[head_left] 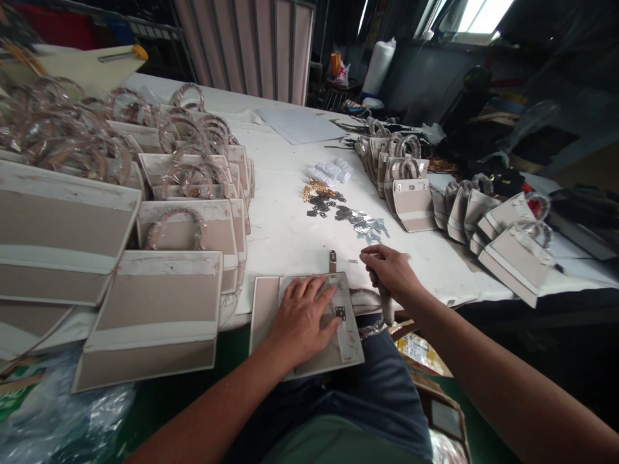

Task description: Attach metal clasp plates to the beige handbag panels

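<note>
My left hand lies flat with fingers spread on a beige bag panel, pressing it at the table's front edge. A dark square metal plate sits on the panel's pale strip beside my thumb. Past the panel's far edge, a short strap tab with a metal fitting sticks out. My right hand is closed to the right of the panel, fingertips pinched. Out of its underside hangs a greyish, rounded handle-like piece; its kind is unclear. A small metal strip lies by its fingertips.
Beige bags with wrapped ring handles stack up at left; more bags stand at right. Mid-table lie dark metal plates, silvery pieces, gold fittings and white packets. Below sits an opened carton.
</note>
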Available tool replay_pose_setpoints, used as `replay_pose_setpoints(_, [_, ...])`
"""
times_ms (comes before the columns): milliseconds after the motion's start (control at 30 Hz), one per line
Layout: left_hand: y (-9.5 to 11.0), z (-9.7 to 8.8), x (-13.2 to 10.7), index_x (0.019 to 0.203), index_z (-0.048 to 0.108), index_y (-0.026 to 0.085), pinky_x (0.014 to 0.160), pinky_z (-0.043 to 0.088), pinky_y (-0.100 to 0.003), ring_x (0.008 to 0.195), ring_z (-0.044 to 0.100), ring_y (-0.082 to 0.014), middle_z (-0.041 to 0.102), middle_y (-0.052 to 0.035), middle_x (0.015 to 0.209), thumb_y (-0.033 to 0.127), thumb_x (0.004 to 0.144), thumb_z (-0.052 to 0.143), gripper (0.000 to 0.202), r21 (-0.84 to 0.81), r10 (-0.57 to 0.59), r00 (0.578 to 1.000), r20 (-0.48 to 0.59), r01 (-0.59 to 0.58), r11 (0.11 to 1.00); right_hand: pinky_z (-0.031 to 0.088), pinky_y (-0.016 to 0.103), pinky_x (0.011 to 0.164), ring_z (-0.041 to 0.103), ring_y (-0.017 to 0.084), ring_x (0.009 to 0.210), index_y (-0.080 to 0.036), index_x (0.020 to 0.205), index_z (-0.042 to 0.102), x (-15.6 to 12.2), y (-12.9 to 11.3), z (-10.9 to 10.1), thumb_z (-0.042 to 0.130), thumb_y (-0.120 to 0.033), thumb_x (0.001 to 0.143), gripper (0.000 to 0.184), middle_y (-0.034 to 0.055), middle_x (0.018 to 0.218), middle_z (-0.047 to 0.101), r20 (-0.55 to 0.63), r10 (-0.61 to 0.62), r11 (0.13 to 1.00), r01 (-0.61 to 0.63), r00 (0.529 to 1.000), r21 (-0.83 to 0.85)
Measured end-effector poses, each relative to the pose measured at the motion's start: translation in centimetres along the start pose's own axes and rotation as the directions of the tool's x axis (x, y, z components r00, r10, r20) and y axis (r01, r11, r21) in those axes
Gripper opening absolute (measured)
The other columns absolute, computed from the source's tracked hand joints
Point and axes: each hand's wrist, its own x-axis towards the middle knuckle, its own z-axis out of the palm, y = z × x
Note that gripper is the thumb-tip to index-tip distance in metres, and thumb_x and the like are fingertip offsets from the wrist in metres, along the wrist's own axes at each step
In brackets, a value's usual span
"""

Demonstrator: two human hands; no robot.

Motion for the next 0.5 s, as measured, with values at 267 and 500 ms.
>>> replay_pose_setpoints(267, [0.0, 0.1, 0.1, 0.152, 0.055, 0.026, 0.13, 0.028, -0.061, 0.152, 0.042, -0.0344, 0.049, -0.0095, 0.165, 0.047, 0.096, 0.066, 0.06, 0.001, -0.005, 1.0, 0.015, 0.005, 1.0, 0.042, 0.023, 0.042, 0.045, 0.009, 0.04, -0.022, 0.078, 0.058, -1.6, -5.0, 2.1, 0.078, -0.04, 0.091, 0.03, -0.0112, 0.051, 0.041, -0.305, -0.352, 0.701, 0.465, 0.885, 0.541])
replay_pose_setpoints(500, [0.1, 0.0, 0.3, 0.153, 0.054, 0.024, 0.131, 0.026, -0.06, 0.153, 0.04, -0.0344, 0.049, -0.0101, 0.165, 0.048, 0.096, 0.067, 0.063, -0.006, -0.013, 0.999, 0.047, 0.013, 1.0, 0.039, 0.022, 0.04, 0.041, 0.008, 0.038, -0.024, 0.074, 0.049, 0.0, -2.1, 5.4, 0.075, -0.044, 0.095, 0.039, -0.0114, 0.052, 0.037, -0.366, -0.321, 0.659, 0.484, 0.874, 0.576])
